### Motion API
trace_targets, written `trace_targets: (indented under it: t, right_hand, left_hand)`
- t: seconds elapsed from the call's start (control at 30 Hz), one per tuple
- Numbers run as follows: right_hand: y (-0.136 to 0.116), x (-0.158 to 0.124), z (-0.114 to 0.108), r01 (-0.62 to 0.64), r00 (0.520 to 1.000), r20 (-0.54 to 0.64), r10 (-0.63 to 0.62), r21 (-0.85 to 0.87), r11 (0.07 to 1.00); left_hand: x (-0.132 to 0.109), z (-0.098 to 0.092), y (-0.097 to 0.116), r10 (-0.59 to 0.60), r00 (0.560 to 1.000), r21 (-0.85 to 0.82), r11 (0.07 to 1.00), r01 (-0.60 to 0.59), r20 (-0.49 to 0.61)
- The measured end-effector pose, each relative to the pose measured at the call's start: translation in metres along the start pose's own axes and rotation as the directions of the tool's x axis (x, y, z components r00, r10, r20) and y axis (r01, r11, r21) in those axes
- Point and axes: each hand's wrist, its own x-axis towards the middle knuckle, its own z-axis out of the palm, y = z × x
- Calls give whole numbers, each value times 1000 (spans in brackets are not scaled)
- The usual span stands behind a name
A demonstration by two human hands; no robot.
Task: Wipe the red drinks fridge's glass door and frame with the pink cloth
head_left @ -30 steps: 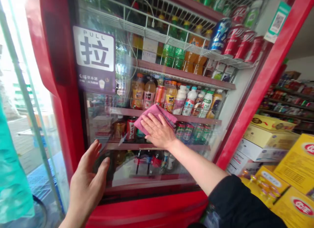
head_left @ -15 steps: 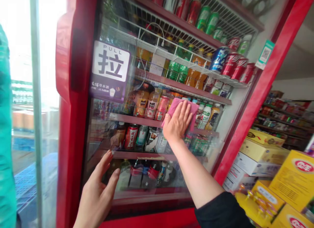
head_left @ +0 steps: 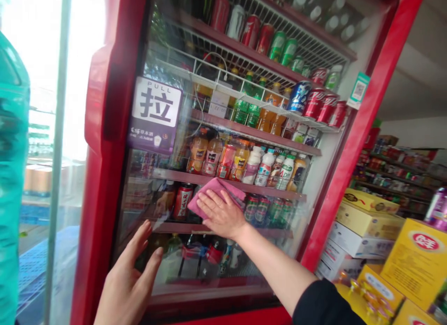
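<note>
My right hand (head_left: 223, 213) holds a folded pink cloth (head_left: 230, 189) flat against the glass door (head_left: 167, 278) of a red drinks fridge. Its fingers lie stretched over the cloth and point left. Behind the glass at that height are a red can (head_left: 183, 201) and a shelf edge, partly covered by hand and cloth. My left hand (head_left: 131, 274) is at the lower left before the door, open and empty, thumb and fingers apart. Whether it touches the glass, I cannot tell.
The red door handle (head_left: 96, 101) and a white-and-purple pull sign (head_left: 155, 114) are on the left. Cans and bottles fill the shelves inside. Stacked cartons (head_left: 370, 218) and a yellow box (head_left: 415, 260) stand at right. A turquoise object (head_left: 14, 176) borders the far left.
My right hand has slid the pink cloth down and left across the glass, from the bottle row to the can row. My left hand stays open, slightly lower left in view.
</note>
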Motion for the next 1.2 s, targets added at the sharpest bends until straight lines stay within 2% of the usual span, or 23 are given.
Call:
trace_targets:
  t: [0.07, 0.13, 0.23, 0.3, 0.37, 0.47, 0.57, 0.73, 0.83, 0.9, 0.97, 1.03, 1.1, 1.17, 1.2]
  right_hand:
    - [27, -33, -14, -135, 990, -56, 130, -82, 987]
    - [55, -58, -30, -313, 950, -64, 306, -169, 935]
    - [89, -66, -49, -576, 817, -138, 560, -248, 779]
    - [103, -49, -54, -698, 715, -195, 671, -238, 675]
    - [109, -18, -53, -768, 640, -243, 729, -200, 608]
    - [110, 36, -48, -807, 588, -297, 752, -150, 572]
    - [105, 85, -46, -781, 618, -311, 722, -133, 611]
    - [87, 135, -47, -668, 727, -268, 632, -67, 741]
    - [63, 141, -40, -538, 829, -179, 530, -1, 843]
    - [42, 133, -30, -377, 923, -78, 378, 28, 926]
    - [21, 117, -17, -174, 985, 16, 173, 46, 984]
    - [7, 100, -6, 34, 997, 74, -38, 59, 998]
    - [8, 90, -1, 219, 969, 96, -226, 72, 973]
    - [22, 96, -5, 315, 942, 96, -322, 82, 946]
    - [33, 105, -10, 299, 948, 90, -306, 78, 951]
  left_hand:
    - [5, -4, 0, 13, 1000, 6, 1000, -13, -3]
    - [10, -5, 0, 36, 999, 7, 999, -36, 2]
    - [16, -3, 2, 73, 997, -8, 997, -73, -5]
    - [18, -1, 3, 98, 995, -20, 995, -98, -10]
    - [20, -1, 2, 116, 993, -31, 993, -117, -11]
    - [22, -3, -3, 108, 994, -40, 993, -109, -23]
    - [24, -6, -11, 78, 996, -36, 996, -79, -35]
    - [23, 1, -14, 72, 997, -50, 996, -72, -14]
    - [20, 7, -10, 83, 997, -34, 996, -83, -3]
    - [17, 8, -7, 95, 995, -15, 995, -95, 0]
    - [15, 7, -6, 112, 994, -6, 994, -112, -1]
    - [15, 4, -5, 124, 992, -6, 992, -124, -14]
    - [15, -2, -4, 127, 991, -4, 992, -127, -29]
    - [16, -8, -3, 127, 991, -1, 992, -127, -46]
    - [16, -11, -3, 126, 991, -2, 992, -126, -52]
